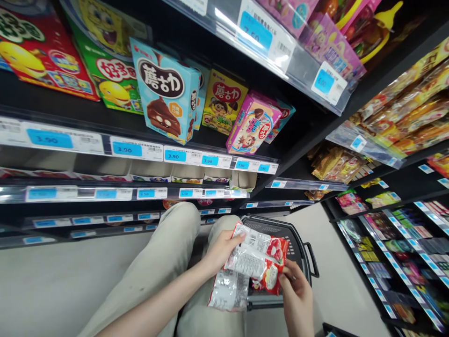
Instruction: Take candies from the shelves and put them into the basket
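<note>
My left hand point(221, 249) grips the upper left of a shiny silver-and-red snack packet point(254, 255), thumb on top. At the packet's lower right corner, the fingers of my right hand point(296, 284) are pinched on its red edge. A second silver-backed snack packet point(229, 292) lies under the first, lower left; whether a hand also holds it I cannot tell. Both packets are over a black shopping basket point(304, 243) on the floor, and they hide much of its inside. My knees are bent beside the basket, in pale trousers point(147, 281).
Ahead stands a dark shelf with snack boxes: a blue one point(167, 91), a yellow one point(223, 100) and a pink one point(253, 124). Price strips point(126, 149) run along the shelf edges. To the right are shelves of bagged bread point(417, 98) and small packs, with pale floor point(326, 276) between.
</note>
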The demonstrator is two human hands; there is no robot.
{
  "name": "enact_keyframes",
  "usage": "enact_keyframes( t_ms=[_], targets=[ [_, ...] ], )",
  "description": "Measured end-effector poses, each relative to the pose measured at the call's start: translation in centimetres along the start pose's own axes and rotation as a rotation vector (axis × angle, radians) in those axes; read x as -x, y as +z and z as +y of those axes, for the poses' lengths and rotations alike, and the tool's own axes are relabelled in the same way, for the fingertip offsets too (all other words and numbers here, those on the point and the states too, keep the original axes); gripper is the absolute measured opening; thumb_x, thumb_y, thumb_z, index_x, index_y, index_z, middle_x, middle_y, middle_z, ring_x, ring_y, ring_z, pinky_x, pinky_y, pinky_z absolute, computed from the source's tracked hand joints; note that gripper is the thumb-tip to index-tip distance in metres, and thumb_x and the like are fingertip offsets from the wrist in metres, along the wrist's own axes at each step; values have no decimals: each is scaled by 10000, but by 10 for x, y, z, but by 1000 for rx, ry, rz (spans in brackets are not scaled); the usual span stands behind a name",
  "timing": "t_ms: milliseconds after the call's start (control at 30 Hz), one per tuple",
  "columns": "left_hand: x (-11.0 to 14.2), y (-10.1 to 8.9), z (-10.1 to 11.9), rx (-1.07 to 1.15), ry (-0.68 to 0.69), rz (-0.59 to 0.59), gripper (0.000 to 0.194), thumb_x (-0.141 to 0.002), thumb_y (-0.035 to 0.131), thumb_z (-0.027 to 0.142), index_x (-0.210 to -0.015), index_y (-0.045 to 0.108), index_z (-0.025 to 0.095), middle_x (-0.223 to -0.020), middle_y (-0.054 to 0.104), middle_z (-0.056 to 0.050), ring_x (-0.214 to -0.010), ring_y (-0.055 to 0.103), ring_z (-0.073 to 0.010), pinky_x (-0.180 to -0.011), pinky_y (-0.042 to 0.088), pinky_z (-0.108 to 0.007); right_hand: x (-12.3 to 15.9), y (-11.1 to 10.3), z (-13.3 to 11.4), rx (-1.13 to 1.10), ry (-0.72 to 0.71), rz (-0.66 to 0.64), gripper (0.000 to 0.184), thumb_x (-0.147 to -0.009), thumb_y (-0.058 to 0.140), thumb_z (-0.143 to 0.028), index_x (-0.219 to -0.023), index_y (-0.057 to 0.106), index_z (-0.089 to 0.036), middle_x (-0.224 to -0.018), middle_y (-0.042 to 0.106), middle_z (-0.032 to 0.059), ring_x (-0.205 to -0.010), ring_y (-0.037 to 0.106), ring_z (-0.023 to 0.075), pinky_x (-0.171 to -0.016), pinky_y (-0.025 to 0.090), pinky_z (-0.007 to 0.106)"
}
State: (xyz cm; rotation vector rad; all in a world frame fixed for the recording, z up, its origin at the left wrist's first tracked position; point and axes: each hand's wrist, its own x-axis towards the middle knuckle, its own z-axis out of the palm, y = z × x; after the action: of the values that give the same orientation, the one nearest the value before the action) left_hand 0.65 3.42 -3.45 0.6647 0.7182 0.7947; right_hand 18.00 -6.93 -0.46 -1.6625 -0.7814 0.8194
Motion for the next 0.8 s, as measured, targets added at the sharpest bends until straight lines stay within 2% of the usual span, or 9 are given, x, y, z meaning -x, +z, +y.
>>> enact_keyframes(
  t_ms=[267, 433, 567, 800],
  targets=[
    [0, 1, -1, 61, -16, 5, 423, -649, 677, 481, -781, 690, 79, -644, 655, -62, -666, 594, -197, -640, 441, -280, 4, 6, 3, -92, 69, 62, 345, -662, 708, -394, -910, 643, -163, -917, 668, 83, -827, 617, 231, -679, 512, 299],
    [-1, -1, 0, 44, -6, 26, 406, -642, 682, 475, -752, 684, 84, -645, 657, -57, -660, 593, -193, -641, 441, -276, 8, 8, 0, -116, 51, 50, 379, -600, 757, -337, -920, 656, -162, -883, 676, 87, -797, 622, 228, -657, 516, 304],
    [-2, -2, -1, 45, 1, 25, 393, -650, 674, 474, -746, 683, 93, -642, 658, -47, -657, 591, -188, -638, 439, -270, 10, 14, 0, -168, 77, 92, 348, -591, 763, -367, -850, 664, -157, -831, 675, 78, -747, 623, 227, -642, 521, 330],
    [-1, 0, -3, 65, -16, 23, 395, -636, 689, 467, -759, 689, 92, -666, 669, -52, -666, 597, -190, -634, 432, -267, 12, 20, -1, -268, 75, 103, 286, -617, 764, -371, -779, 641, -169, -760, 655, 32, -666, 584, 166, -585, 499, 256]
  ],
)
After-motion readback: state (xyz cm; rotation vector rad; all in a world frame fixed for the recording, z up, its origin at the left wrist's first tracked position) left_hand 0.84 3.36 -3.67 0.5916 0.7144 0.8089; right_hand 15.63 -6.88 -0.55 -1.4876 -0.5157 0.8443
